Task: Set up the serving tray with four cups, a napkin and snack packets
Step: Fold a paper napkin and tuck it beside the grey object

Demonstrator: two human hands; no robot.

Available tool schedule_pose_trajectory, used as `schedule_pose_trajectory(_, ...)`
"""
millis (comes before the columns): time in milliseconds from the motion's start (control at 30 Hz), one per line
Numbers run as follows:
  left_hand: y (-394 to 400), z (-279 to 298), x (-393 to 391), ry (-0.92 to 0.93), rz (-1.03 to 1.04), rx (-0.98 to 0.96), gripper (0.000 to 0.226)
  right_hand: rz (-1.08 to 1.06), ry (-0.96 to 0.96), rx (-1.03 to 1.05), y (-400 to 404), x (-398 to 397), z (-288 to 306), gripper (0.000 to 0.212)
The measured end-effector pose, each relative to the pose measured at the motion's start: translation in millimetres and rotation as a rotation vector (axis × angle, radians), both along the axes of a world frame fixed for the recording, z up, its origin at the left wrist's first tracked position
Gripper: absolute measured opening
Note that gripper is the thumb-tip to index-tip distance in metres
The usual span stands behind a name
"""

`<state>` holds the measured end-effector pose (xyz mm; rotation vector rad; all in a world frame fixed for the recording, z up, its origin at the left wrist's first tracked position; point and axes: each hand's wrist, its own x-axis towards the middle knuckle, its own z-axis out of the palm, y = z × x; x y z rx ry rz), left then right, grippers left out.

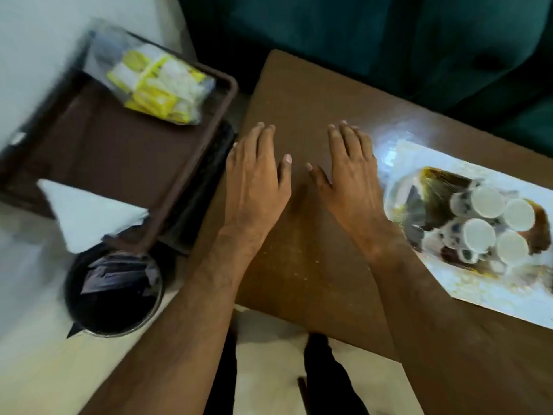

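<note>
Tray: a dark brown serving tray (pixel 98 145) sits at the left, beside the brown table (pixel 299 94), its near corner overhanging a round black bin (pixel 113 298).
Snack packets: a clear bag of yellow-and-white packets (pixel 155 85) lies on the tray's far end, partly over the rim.
Napkin: a white folded napkin (pixel 86 214) rests on the tray's near corner and juts past its edge, above the bin.
Cups: four white cups (pixel 490 220), seen from above and clustered together, stand inside a clear plastic bag on a pale sheet (pixel 449 283) at the right of the table, well apart from the tray.
Left hand: the left hand (pixel 257 175) lies palm down on the table between tray and cups, fingers straight and spread, holding nothing.
Right hand: the right hand (pixel 350 172) lies flat just beside it, fingers extended, empty, its outer edge close to the cup bag.
Surroundings: dark green upholstery (pixel 419 40) behind the table; pale floor (pixel 36 339) below.
</note>
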<state>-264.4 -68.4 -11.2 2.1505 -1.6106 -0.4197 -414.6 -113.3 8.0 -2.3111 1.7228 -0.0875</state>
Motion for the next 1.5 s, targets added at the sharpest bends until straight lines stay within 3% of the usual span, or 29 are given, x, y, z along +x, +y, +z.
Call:
schedule_pose_trajectory(400,91.0,-12.9,211.6,0.012,0.317,0.029,0.050,0.305,-0.073,0.052,60.6,237.6,-16.6,0.070)
schedule_pose_trajectory(567,123.5,-30.9,251.7,0.044,0.361,0.111,0.046,0.400,-0.092,0.179,89.3,287.6,-28.9,0.054)
schedule_pose_trajectory(667,135.6,-42.2,263.6,0.094,0.385,0.162,0.049,0.444,-0.080,0.255,100.0,305.4,-37.7,0.040)
schedule_pose_trajectory(867,148.5,-58.9,266.9,0.140,0.387,0.176,0.050,0.448,-0.025,0.332,107.7,319.9,-47.6,0.039)
schedule_pose_trajectory(1233,145.0,-63.2,268.3,0.212,0.414,0.148,0.049,0.328,-0.112,0.464,102.3,332.9,-53.4,0.028)
schedule_pose_trajectory(1500,137.1,-62.9,263.6,0.270,0.456,0.138,0.048,0.265,-0.169,0.523,95.5,330.9,-58.7,0.038)
